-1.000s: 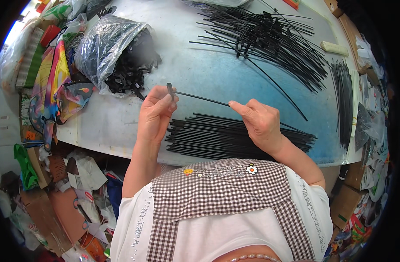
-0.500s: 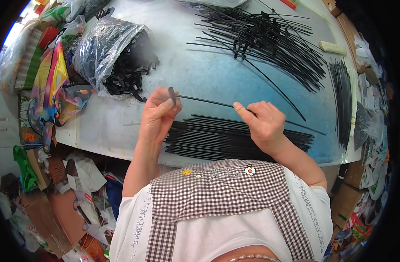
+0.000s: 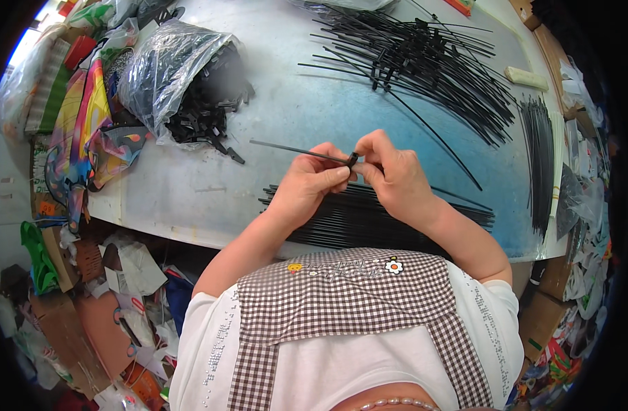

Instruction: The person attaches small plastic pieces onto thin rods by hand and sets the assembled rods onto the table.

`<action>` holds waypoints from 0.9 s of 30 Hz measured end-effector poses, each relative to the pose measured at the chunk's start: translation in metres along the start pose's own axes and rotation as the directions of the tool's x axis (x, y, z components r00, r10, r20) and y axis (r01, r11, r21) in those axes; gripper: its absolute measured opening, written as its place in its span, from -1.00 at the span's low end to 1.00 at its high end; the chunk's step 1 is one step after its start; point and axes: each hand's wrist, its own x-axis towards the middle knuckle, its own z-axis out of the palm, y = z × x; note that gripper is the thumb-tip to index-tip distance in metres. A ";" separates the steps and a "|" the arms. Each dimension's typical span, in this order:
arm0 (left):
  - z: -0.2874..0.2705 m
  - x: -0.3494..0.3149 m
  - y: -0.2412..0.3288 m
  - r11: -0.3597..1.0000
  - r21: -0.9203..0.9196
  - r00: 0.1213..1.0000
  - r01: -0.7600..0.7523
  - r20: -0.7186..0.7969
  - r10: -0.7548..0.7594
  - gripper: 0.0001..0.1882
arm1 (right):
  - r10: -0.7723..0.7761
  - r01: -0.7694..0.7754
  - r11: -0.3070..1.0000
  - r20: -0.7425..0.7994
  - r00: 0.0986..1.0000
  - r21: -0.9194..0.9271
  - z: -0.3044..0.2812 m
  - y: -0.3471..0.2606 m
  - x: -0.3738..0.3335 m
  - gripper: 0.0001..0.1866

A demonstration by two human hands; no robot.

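Note:
Both of my hands meet over the near middle of the table. My left hand [image 3: 301, 186] pinches a thin black rod [image 3: 286, 148] close to one end; its free length sticks out to the left. At that end sits a small black plastic fitting [image 3: 353, 160], gripped between the thumb and fingers of my right hand [image 3: 400, 179]. My fingers partly hide where rod and fitting meet. Below my hands lies a bundle of plain black rods [image 3: 368, 226], side by side. Small black fittings [image 3: 201, 116] spill from a clear plastic bag [image 3: 159, 72] at the upper left.
A loose heap of rods with fittings [image 3: 440, 75] covers the far right of the table [image 3: 273, 75]. Another bundle of thin dark rods [image 3: 537, 161] lies along the right edge, near a pale block [image 3: 525, 77]. Colourful printed fabric [image 3: 88, 137] hangs over the left edge.
The rod has shifted left, and its fitting end is now between my hands. My left hand has moved right and holds the rod; my right hand has come left onto the fitting.

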 end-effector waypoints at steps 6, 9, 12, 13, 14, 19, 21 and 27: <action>-0.035 -0.018 -0.003 0.530 0.806 0.832 -0.262 -0.090 0.547 -0.70 | -0.245 0.174 0.818 -0.059 0.968 -0.548 -0.030 0.028 0.030 -0.66; -0.095 -0.030 0.006 0.126 0.992 0.665 -0.020 -0.081 0.743 -0.66 | -0.402 0.271 0.710 -0.059 0.914 -0.650 -0.042 0.032 0.012 -0.68; -0.127 -0.036 0.015 0.025 1.000 0.755 0.015 -0.028 0.655 -0.66 | -0.087 0.211 0.860 0.274 0.958 -0.464 -0.037 0.033 -0.025 -0.74; -0.134 -0.035 0.016 -0.027 0.999 0.797 0.024 -0.003 0.604 -0.67 | -0.039 0.179 0.875 0.302 0.952 -0.450 -0.034 0.034 -0.031 -0.76; -0.138 -0.034 0.017 -0.026 0.999 0.797 0.023 -0.002 0.604 -0.67 | 0.009 0.145 0.887 0.330 0.944 -0.438 -0.032 0.035 -0.035 -0.77; -0.139 -0.030 0.021 0.125 0.989 0.819 0.075 -0.133 0.559 -0.72 | 0.088 0.073 0.922 0.388 0.917 -0.381 -0.030 0.037 -0.037 -0.79; -0.127 -0.030 0.022 0.417 0.893 0.822 0.167 -0.359 0.442 -0.76 | 0.012 0.098 0.937 0.312 0.950 -0.335 -0.027 0.033 -0.033 -0.80; -0.085 -0.028 0.018 0.788 0.593 0.819 -0.164 -0.364 0.444 -0.83 | -0.149 0.156 0.964 0.049 0.988 -0.216 -0.001 0.019 -0.023 -0.78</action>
